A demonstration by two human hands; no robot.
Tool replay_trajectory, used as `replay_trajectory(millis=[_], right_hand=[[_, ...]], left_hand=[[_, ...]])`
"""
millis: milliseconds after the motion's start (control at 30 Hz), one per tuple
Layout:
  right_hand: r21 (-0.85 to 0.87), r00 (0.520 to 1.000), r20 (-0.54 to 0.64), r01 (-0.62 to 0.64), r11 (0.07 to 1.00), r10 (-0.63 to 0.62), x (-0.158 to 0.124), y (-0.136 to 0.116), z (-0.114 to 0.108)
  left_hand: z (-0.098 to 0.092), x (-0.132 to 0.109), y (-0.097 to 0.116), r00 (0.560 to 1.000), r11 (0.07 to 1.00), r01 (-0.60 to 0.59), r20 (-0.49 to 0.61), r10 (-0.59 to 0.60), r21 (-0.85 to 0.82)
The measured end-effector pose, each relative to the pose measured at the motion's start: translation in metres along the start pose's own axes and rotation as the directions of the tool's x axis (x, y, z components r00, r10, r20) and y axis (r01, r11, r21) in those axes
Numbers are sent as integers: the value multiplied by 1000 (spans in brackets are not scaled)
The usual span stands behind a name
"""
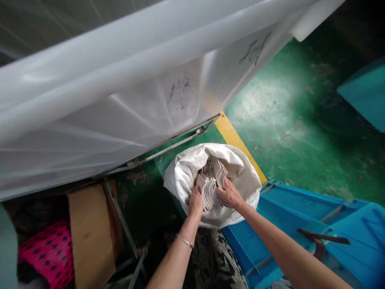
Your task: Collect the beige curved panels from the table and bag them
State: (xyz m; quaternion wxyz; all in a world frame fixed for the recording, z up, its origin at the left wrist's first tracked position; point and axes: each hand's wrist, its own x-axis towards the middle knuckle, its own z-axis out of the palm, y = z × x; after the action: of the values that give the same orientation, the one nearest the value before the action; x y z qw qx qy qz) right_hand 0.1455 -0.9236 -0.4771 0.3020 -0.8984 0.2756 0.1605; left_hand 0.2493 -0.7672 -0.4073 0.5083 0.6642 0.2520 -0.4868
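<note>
A white woven sack (pixel 180 176) stands on the floor with its mouth folded outward. Inside its opening is a stack of thin, curved, beige-grey pieces (pixel 209 193), nested closely together; I cannot make out what they are. My left hand (pixel 196 199) is closed against the left side of the stack. From the right, my right hand (pixel 231 193) grips the same stack, fingers curled over its edge. More such pieces lie just beyond, deeper in the sack. The sack's bottom is hidden.
A large white plastic bin (pixel 144 100) with handwritten marks fills the upper left, on a metal frame (pixel 168 149). Blue plastic crates (pixel 288 208) sit at the right. A cardboard box (pixel 90 237) and pink patterned cloth (pixel 49 251) are lower left. A yellow line (pixel 237 140) crosses the green floor.
</note>
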Motion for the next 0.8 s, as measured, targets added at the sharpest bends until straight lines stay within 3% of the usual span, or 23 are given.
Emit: replay_trajectory(millis=[100, 200, 300, 367, 433, 500, 633, 700, 800], right_hand=[[1, 1000, 7, 9, 1000, -9, -3, 4, -3], [-7, 1000, 10, 4, 1000, -4, -7, 4, 0], [-18, 1000, 3, -17, 1000, 17, -8, 2, 6], [-29, 1000, 2, -29, 999, 29, -7, 0, 7], [-45, 999, 5, -38, 998, 39, -6, -5, 3], [-64, 999, 17, -44, 997, 45, -5, -16, -2], [-113, 996, 85, -20, 993, 30, 0, -61, -5], [-150, 992, 125, -12, 989, 31, 6, -89, 0], [-224, 980, 184, -28, 974, 71, 18, -118, 11]], left_hand=[[-22, -18, 15, 972, 974, -146, -157, 173, 170], [-39, -14, 27, 928, 945, -163, -282, 245, 283], [-46, 3, 38, 927, 932, -102, -306, 216, 349], [-49, 0, 42, 936, 922, -104, -277, 218, 373], [-54, -23, 40, 935, 912, -145, -249, 253, 385], [-61, -64, 33, 925, 904, -203, -229, 303, 376], [-79, -134, 22, 894, 920, -324, -246, 374, 220], [-86, -143, 31, 910, 931, -314, -219, 351, 186], [-88, -137, 54, 908, 921, -333, -196, 371, 203]])
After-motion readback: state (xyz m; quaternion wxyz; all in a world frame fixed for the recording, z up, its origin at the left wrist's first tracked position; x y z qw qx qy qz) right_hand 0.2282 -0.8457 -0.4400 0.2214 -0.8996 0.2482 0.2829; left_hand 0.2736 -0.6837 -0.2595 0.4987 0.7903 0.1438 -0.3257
